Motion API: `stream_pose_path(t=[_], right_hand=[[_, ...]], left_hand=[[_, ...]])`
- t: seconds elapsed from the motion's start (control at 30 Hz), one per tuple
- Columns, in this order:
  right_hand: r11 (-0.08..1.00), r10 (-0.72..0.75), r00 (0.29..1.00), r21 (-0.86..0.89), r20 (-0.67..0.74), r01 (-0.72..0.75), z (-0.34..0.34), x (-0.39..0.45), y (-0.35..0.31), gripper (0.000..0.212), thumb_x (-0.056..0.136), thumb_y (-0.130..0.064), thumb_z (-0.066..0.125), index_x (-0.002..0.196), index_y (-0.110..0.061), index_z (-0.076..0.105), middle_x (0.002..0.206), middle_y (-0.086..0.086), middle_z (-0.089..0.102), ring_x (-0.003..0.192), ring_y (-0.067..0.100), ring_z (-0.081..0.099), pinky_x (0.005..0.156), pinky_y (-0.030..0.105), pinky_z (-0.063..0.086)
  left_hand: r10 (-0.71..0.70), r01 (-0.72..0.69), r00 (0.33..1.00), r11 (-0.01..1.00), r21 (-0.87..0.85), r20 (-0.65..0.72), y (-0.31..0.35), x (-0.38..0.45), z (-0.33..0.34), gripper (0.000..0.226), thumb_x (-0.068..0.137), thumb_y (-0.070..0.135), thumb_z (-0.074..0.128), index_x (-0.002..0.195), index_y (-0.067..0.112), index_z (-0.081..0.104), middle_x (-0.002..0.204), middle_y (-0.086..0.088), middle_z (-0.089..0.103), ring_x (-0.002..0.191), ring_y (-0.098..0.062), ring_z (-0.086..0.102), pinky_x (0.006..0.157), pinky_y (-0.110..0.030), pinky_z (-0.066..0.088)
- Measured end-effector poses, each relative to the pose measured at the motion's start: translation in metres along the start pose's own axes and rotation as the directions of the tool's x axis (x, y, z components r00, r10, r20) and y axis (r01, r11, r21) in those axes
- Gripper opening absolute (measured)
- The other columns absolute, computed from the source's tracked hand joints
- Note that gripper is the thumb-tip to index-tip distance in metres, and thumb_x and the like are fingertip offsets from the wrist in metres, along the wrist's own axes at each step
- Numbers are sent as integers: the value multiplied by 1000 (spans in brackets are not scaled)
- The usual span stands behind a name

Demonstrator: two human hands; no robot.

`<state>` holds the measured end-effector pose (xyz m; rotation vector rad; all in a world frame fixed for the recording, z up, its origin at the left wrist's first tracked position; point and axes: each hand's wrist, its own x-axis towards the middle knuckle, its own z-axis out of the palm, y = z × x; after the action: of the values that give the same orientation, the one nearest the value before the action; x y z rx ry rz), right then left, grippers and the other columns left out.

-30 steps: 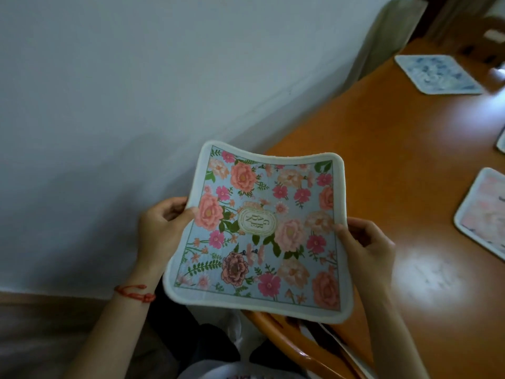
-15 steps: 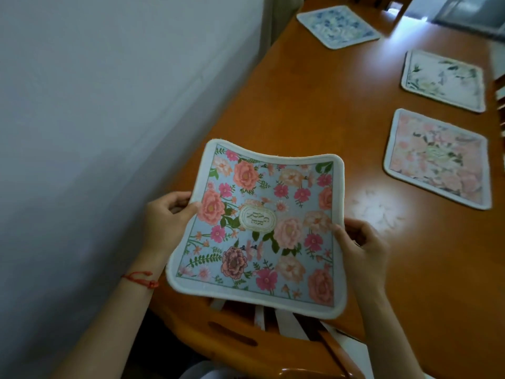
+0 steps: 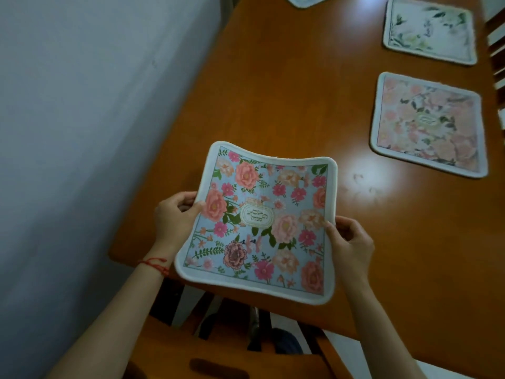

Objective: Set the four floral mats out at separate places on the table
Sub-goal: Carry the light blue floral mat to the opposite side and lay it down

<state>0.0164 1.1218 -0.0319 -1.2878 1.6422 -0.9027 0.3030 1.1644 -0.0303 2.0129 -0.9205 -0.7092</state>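
Observation:
I hold a light-blue floral mat [image 3: 259, 222] with pink and peach flowers in the air over the near left corner of the wooden table [image 3: 287, 105]. My left hand [image 3: 175, 214] pinches its left edge and my right hand [image 3: 349, 244] pinches its right edge; the mat sags in the middle. A pink floral mat [image 3: 429, 124] lies flat at the right. A white mat with green leaves [image 3: 429, 31] lies beyond it. The corner of a blue mat [image 3: 306, 0] shows at the top edge.
A grey-white wall [image 3: 95, 105] runs along the table's left side. A wooden chair back [image 3: 218, 356] stands below the mat at the table's near edge. Another chair [image 3: 497, 36] shows at the far right.
The view has swung down and right, bringing the table and the laid mats into sight. The held mat has moved from beside the wall to over the table's near corner.

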Motion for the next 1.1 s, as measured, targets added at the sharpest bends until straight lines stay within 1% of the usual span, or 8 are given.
stream_pose_path(t=[0.23, 0.33, 0.53, 0.63, 0.77, 0.87, 1.0, 1.1], right_hand=[[997, 82, 992, -9, -95, -83, 15, 9, 19, 15, 85, -17, 63, 98, -10, 61, 84, -1, 65, 73, 12, 67, 59, 26, 58], [994, 111, 989, 20, -101, -110, 19, 11, 23, 12, 86, -15, 62, 97, -11, 60, 84, 0, 64, 74, 14, 66, 60, 23, 58], [988, 154, 979, -12, -134, -157, 21, 16, 36, 13, 88, -17, 60, 98, -9, 60, 84, -1, 63, 76, 13, 65, 57, 17, 56], [981, 172, 969, -59, -178, -185, 21, 17, 43, 13, 88, -16, 59, 99, -10, 62, 84, -4, 63, 77, 11, 64, 56, 13, 53], [968, 174, 956, -135, -235, -210, 17, 19, 46, 26, 88, -15, 58, 112, -6, 60, 103, 6, 64, 87, 13, 60, 75, 27, 53], [969, 165, 967, -149, -195, -195, 18, 19, 45, 37, 88, -14, 58, 124, -6, 54, 116, 7, 62, 97, 13, 58, 80, 27, 51], [974, 168, 980, -135, -110, -182, 24, 21, 42, 46, 89, -12, 57, 133, -7, 45, 123, 6, 58, 95, 8, 56, 69, 13, 48], [974, 183, 979, -123, -85, -193, 28, 24, 42, 50, 89, -12, 57, 136, -8, 41, 126, 7, 56, 91, 5, 55, 58, 10, 47]], left_hand=[[-8, 8, 998, 1000, 9, 57, -13, 24, 19, 19, 83, 5, 64, 101, 2, 66, 76, 2, 62, 64, -5, 60, 48, -8, 48], [-12, 11, 996, 1000, 15, 87, -18, 31, 23, 19, 83, 6, 64, 102, 2, 66, 79, -2, 63, 64, -6, 61, 48, -10, 49], [-11, 4, 995, 997, 72, 96, -28, 42, 31, 22, 83, 9, 65, 104, 1, 66, 89, -10, 67, 72, -19, 63, 52, -17, 52], [-22, 12, 995, 995, 100, 100, -32, 46, 32, 23, 84, 10, 64, 105, 2, 66, 94, -13, 68, 76, -20, 62, 63, -26, 52], [-20, 10, 996, 993, 115, 87, -33, 47, 30, 29, 85, 10, 62, 114, 3, 63, 106, -10, 67, 87, -16, 60, 76, -30, 51], [-21, 13, 989, 998, 60, 145, -32, 47, 29, 36, 86, 9, 61, 122, 5, 58, 116, -10, 64, 98, -17, 59, 85, -34, 52], [-58, 63, 977, 998, -16, 206, -30, 44, 30, 45, 86, 8, 60, 130, 9, 51, 125, -8, 59, 103, -15, 57, 79, -27, 50], [-74, 86, 973, 995, -45, 219, -29, 42, 31, 49, 86, 7, 61, 133, 8, 47, 130, -9, 56, 105, -12, 54, 83, -28, 49]])
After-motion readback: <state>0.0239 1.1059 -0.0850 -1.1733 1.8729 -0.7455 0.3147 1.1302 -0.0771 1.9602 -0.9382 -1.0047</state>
